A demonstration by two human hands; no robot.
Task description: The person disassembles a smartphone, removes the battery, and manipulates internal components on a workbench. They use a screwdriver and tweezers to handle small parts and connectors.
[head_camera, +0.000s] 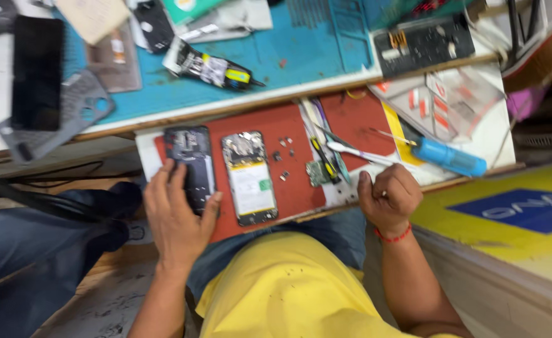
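Left hand [174,213] grip: fingers spread and pressed on the dark phone part [191,164], thumb at its right edge, fingertips on its left side; part lies flat on the red mat [294,188]. Just beside it to the right, apart from the hand, an opened phone [249,178] with a pale battery showing, also flat on the mat. Small loose screws and bits [283,156] scattered right of the phone. Then a small green circuit board [318,173], a yellow-black tool [323,159] and tweezers [357,152] near the mat's right end. Right hand [389,199] grip: curled shut into a loose fist at the near edge of the table [476,150], red thread on wrist; cannot tell if anything is inside. Blue-handled screwdriver [448,156] lies beyond the right hand, apart from it. Blue mat [288,56] further back with clutter, blurred.
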